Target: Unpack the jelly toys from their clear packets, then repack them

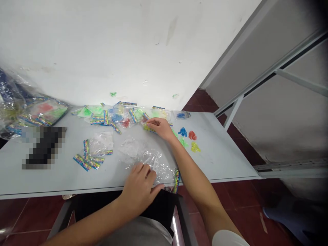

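My left hand (139,181) rests near the table's front edge, fingers lying on clear plastic bags (150,155) and thumb spread away from them. One bag by the thumb has a colourful printed header (176,181). Farther back, my right hand (160,128) reaches into a row of small packets, its thumb and fingers pinched together. A bit of yellow plastic (146,127) shows at the fingertips; whether it is gripped I cannot tell. Right of the forearm lie small blue (182,132), red (192,135), green (183,142) and yellow plastic pieces (195,147).
Flat bags with printed headers (101,143) lie left of centre. Beyond them, filled packets (118,116) line the white wall (115,51). A pixelated dark object (46,147) and a big bag of packets (44,111) occupy the left. A metal frame (233,109) stands right.
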`<state>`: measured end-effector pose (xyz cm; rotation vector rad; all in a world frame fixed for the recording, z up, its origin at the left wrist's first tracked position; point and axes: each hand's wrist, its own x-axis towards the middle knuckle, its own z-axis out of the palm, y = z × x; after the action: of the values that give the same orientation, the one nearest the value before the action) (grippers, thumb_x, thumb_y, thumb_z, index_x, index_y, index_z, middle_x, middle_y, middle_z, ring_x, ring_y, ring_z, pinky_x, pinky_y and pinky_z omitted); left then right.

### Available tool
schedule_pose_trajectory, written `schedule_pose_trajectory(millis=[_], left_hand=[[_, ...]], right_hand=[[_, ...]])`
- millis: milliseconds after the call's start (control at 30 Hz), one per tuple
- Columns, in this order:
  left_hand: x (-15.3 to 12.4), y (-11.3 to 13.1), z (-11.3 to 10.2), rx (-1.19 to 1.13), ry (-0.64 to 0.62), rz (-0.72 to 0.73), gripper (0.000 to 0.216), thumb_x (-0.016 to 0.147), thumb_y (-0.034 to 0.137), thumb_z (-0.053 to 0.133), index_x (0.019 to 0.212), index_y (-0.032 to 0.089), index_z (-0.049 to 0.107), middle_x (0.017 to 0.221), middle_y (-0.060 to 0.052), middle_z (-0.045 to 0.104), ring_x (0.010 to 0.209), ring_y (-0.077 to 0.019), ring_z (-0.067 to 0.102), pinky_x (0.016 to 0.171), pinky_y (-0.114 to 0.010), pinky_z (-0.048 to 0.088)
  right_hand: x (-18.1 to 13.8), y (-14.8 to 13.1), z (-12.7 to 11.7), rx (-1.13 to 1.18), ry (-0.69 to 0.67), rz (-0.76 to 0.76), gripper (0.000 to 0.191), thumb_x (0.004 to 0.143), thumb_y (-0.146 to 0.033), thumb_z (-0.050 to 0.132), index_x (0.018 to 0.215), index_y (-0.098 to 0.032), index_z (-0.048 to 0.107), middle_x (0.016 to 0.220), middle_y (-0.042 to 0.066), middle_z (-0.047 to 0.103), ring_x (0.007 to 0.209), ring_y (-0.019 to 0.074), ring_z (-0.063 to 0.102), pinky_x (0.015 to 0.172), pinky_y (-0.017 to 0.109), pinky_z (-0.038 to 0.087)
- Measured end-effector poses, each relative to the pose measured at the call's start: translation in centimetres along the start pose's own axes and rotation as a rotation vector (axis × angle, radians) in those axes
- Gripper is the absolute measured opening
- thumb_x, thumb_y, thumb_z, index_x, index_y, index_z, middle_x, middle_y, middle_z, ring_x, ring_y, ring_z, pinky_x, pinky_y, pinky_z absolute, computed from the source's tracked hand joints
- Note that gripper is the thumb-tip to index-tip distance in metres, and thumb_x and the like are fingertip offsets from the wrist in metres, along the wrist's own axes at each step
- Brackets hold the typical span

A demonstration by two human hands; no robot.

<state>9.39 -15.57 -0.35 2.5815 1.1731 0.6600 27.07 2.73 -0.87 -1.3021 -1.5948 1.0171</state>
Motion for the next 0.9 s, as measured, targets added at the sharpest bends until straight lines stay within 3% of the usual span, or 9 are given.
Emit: schedule_pose_trajectory(millis=[67, 167, 300, 400, 500, 600, 700, 800, 900], left_hand=[[-0.3, 0.8, 1.1, 0.043, -0.017, 0.119, 0.031, 0.086, 0.04, 0.065, 0.107, 0.017, 0.064, 0.115, -0.014, 0.064, 0.102, -0.0301, 0.057, 0.083, -0.044, 0.047], [-0.8, 1.0, 3.0, 0.096, 0.038, 0.335, 0.033, 0.091, 0.026, 0.057, 0.124, 0.02, 0.06, 0.141, -0.009, 0.053, 0.125, -0.0301, 0.05, 0.096, -0.044, 0.044], [-1.1, 0.9, 4.7, 0.038, 0.148, 0.385, 0.018, 0.091, 0.018, 0.054, 0.102, 0.016, 0.069, 0.129, -0.008, 0.064, 0.128, -0.0281, 0.051, 0.103, -0.043, 0.042], [-0.9, 1.1, 3.2, -0.043, 0.261, 0.43, 0.013, 0.088, 0.013, 0.057, 0.087, 0.017, 0.07, 0.124, -0.007, 0.067, 0.133, -0.0255, 0.048, 0.109, -0.04, 0.04], [-1.0, 0.5, -1.0, -0.109, 0.308, 0.428, 0.016, 0.086, 0.007, 0.057, 0.083, 0.017, 0.069, 0.13, -0.005, 0.065, 0.137, -0.0255, 0.044, 0.113, -0.042, 0.037], [-1.7, -3.1, -6.3, -0.219, 0.335, 0.267, 0.026, 0.088, 0.004, 0.052, 0.088, 0.021, 0.072, 0.141, -0.005, 0.057, 0.138, -0.0246, 0.044, 0.111, -0.043, 0.04], [-2.7, -10.2, -10.4, -0.334, 0.215, -0.085, 0.032, 0.091, 0.011, 0.046, 0.081, 0.024, 0.073, 0.145, -0.002, 0.052, 0.133, -0.0236, 0.049, 0.103, -0.039, 0.048], [-3.7, -17.5, -12.3, -0.175, 0.142, -0.278, 0.029, 0.087, 0.019, 0.048, 0.069, 0.024, 0.071, 0.142, -0.002, 0.056, 0.137, -0.0298, 0.043, 0.11, -0.05, 0.038], [-4.0, -20.7, -12.7, 0.074, 0.136, -0.284, 0.031, 0.079, 0.016, 0.047, 0.082, 0.027, 0.076, 0.14, -0.003, 0.057, 0.141, -0.0367, 0.035, 0.112, -0.062, 0.028]], right_hand=[[-0.1, -0.1, 0.0, -0.01, 0.005, -0.005, 0.026, 0.075, -0.041, 0.068, 0.086, -0.019, 0.072, 0.077, 0.003, 0.071, 0.071, 0.0168, 0.062, 0.067, 0.029, 0.046], [-0.1, -0.1, 0.0, -0.017, 0.005, -0.012, 0.025, 0.075, -0.04, 0.067, 0.086, -0.018, 0.072, 0.077, 0.003, 0.071, 0.07, 0.0162, 0.061, 0.066, 0.029, 0.046], [0.0, -0.3, 0.3, 0.028, 0.115, -0.007, 0.024, 0.073, -0.039, 0.068, 0.084, -0.018, 0.07, 0.076, 0.003, 0.07, 0.068, 0.0159, 0.061, 0.065, 0.029, 0.049], [0.1, -0.4, 0.4, 0.108, 0.241, -0.01, 0.025, 0.071, -0.041, 0.069, 0.084, -0.019, 0.069, 0.075, 0.003, 0.07, 0.064, 0.0157, 0.06, 0.061, 0.029, 0.05], [0.1, -0.5, 0.3, 0.18, 0.273, -0.034, 0.025, 0.07, -0.04, 0.072, 0.083, -0.019, 0.069, 0.074, 0.003, 0.069, 0.061, 0.0149, 0.059, 0.058, 0.029, 0.049], [-0.2, -0.7, 0.1, 0.217, 0.244, -0.062, 0.023, 0.071, -0.038, 0.073, 0.083, -0.019, 0.069, 0.072, 0.002, 0.068, 0.061, 0.0144, 0.059, 0.06, 0.029, 0.05], [-0.5, -0.9, 0.3, 0.207, 0.242, -0.065, 0.021, 0.073, -0.038, 0.072, 0.083, -0.02, 0.069, 0.069, 0.001, 0.066, 0.062, 0.0147, 0.059, 0.06, 0.029, 0.05], [-0.6, -1.0, 0.6, 0.201, 0.252, -0.058, 0.021, 0.072, -0.038, 0.072, 0.082, -0.02, 0.069, 0.071, 0.002, 0.066, 0.064, 0.0155, 0.059, 0.061, 0.03, 0.05], [-0.6, -0.9, 0.9, 0.178, 0.242, -0.047, 0.023, 0.072, -0.039, 0.071, 0.083, -0.019, 0.069, 0.071, 0.002, 0.067, 0.065, 0.016, 0.059, 0.063, 0.03, 0.049]])
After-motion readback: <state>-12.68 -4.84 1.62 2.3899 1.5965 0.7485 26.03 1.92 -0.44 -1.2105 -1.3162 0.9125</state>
